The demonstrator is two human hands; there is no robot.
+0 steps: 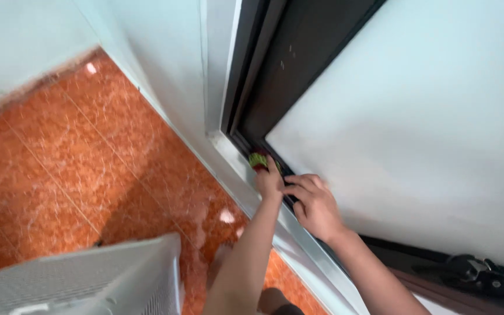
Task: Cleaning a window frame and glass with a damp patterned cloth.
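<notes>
Overhead, so to speak, we list first the pale window pane (415,128), filling the space up and to the right of our hands. Next, the orange tiled floor (77,169), well below and to the left of them. Then the dark window frame (275,76) and its grey metal sill track (246,175), whose long axis runs diagonally from upper left to lower right, directly under both hands. A white mesh-sided basket (88,280) sits low, left of our forearms. A black latch (473,274) lies along the frame, beyond the right wrist. Our right hand (316,207) rests on the track, fingers curled, holding nothing that we can see. Our left hand (269,181), the nearer one, is closed on a small green and red scrubber (258,160), pressed into the track just ahead of its fingertips.
</notes>
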